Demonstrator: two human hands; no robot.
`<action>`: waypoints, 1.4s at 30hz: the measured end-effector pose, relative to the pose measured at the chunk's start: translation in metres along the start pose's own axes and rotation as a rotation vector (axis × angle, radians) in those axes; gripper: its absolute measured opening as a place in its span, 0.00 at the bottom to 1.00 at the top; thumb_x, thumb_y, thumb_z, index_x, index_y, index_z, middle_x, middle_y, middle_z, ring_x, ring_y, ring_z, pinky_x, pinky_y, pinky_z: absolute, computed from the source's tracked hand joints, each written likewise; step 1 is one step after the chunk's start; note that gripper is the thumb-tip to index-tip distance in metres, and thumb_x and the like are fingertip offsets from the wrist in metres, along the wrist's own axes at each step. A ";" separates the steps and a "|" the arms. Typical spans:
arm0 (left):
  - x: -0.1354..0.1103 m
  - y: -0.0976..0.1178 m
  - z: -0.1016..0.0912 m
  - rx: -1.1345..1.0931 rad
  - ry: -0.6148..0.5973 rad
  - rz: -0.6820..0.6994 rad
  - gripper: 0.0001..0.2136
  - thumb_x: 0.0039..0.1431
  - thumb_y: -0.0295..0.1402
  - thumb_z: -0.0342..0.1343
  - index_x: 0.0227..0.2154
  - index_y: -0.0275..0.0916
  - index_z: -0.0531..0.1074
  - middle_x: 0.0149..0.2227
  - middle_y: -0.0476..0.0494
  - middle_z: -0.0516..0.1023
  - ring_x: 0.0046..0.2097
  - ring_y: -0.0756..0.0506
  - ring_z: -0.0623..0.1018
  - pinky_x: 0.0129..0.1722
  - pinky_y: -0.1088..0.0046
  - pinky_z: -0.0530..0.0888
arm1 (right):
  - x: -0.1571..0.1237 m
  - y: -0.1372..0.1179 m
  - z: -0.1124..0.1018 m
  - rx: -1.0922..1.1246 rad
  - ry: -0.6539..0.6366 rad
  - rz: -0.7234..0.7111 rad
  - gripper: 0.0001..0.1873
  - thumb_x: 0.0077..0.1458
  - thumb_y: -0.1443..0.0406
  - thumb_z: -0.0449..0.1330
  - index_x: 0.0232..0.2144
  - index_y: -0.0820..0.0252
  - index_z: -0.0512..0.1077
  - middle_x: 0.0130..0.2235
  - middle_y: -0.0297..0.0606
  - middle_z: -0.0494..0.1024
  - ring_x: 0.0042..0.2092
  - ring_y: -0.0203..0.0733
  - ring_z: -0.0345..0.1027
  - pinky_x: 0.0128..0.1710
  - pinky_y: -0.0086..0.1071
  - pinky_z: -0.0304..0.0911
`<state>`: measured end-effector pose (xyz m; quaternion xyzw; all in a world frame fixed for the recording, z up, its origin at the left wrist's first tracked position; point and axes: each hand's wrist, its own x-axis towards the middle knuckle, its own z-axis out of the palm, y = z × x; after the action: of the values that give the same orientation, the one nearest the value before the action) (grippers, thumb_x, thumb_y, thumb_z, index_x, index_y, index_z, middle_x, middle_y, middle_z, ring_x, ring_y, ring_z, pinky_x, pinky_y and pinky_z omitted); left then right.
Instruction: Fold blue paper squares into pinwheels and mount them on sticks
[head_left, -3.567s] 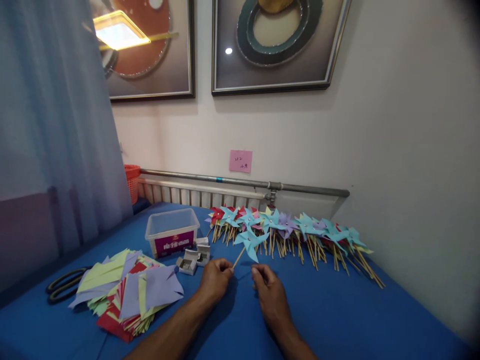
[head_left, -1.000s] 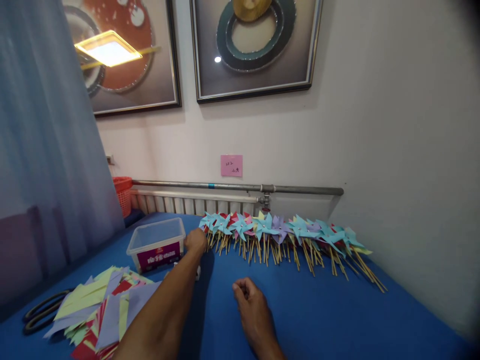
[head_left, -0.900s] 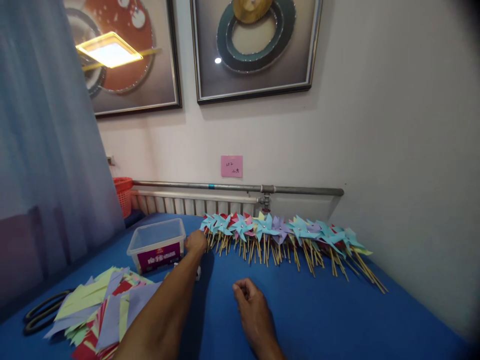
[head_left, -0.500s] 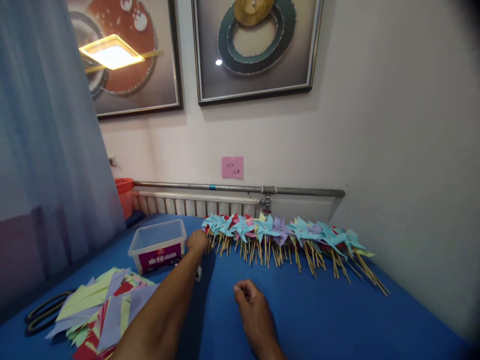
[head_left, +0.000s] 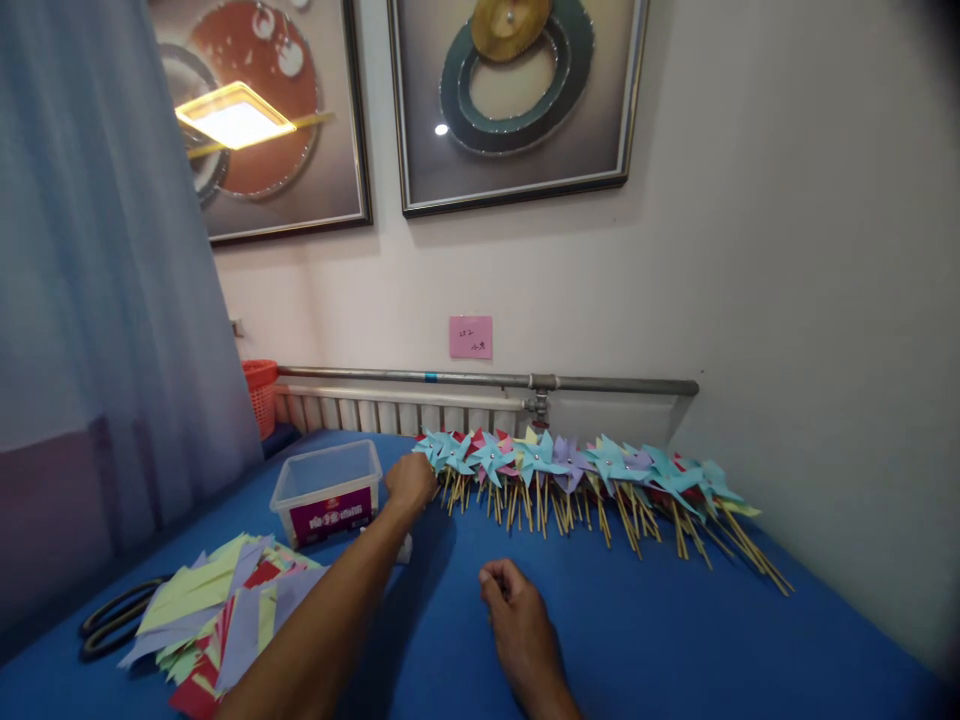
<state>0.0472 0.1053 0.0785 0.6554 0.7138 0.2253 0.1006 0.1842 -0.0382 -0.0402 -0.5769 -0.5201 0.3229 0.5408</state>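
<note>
My left hand (head_left: 411, 482) reaches forward to the left end of a row of paper pinwheels (head_left: 538, 456). Its fingers look curled, mostly hidden behind the back of the hand, and I cannot see what they hold. The pinwheels are light blue, purple, pink, red and yellow, on thin wooden sticks that point toward me. My right hand (head_left: 521, 625) rests low over the blue tabletop (head_left: 645, 640), fingers curled in toward the thumb; whether anything is inside is hidden. A small whitish thing (head_left: 405, 549) lies partly behind my left forearm.
Left of my left hand stands a clear plastic tub (head_left: 330, 492) with a purple label. Nearer are a pile of coloured paper pieces (head_left: 217, 610) and black-handled scissors (head_left: 120, 615). A red basket (head_left: 261, 395), radiator pipe (head_left: 480, 379) and wall lie behind; a curtain (head_left: 120, 300) hangs left.
My left hand has shifted slightly right, closer to the leftmost pinwheels. My right hand keeps its curled shape almost in place. The whole view has moved slightly.
</note>
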 end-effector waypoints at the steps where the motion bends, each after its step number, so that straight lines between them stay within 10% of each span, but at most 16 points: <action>1: -0.014 0.002 0.000 0.003 -0.002 0.065 0.11 0.64 0.33 0.56 0.43 0.36 0.82 0.49 0.27 0.83 0.53 0.35 0.81 0.49 0.66 0.72 | 0.000 0.001 0.000 0.003 -0.005 0.004 0.16 0.59 0.51 0.54 0.30 0.54 0.71 0.24 0.29 0.69 0.25 0.39 0.61 0.27 0.30 0.58; 11: -0.157 -0.032 0.059 -0.089 0.030 0.617 0.14 0.68 0.29 0.46 0.40 0.40 0.79 0.39 0.35 0.81 0.41 0.40 0.78 0.40 0.65 0.69 | 0.001 -0.001 -0.004 -0.017 0.013 -0.094 0.16 0.60 0.51 0.52 0.29 0.53 0.70 0.29 0.36 0.77 0.33 0.45 0.71 0.35 0.33 0.64; 42: -0.138 -0.039 0.064 0.217 -0.132 0.725 0.12 0.67 0.31 0.49 0.45 0.36 0.76 0.42 0.33 0.80 0.43 0.38 0.80 0.39 0.64 0.73 | 0.001 -0.009 -0.005 -0.088 0.006 -0.046 0.25 0.56 0.42 0.54 0.32 0.55 0.73 0.24 0.33 0.73 0.27 0.43 0.67 0.27 0.33 0.62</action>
<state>0.0570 -0.0195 -0.0165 0.8852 0.4475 0.1267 -0.0096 0.1871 -0.0400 -0.0298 -0.5890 -0.5454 0.2851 0.5239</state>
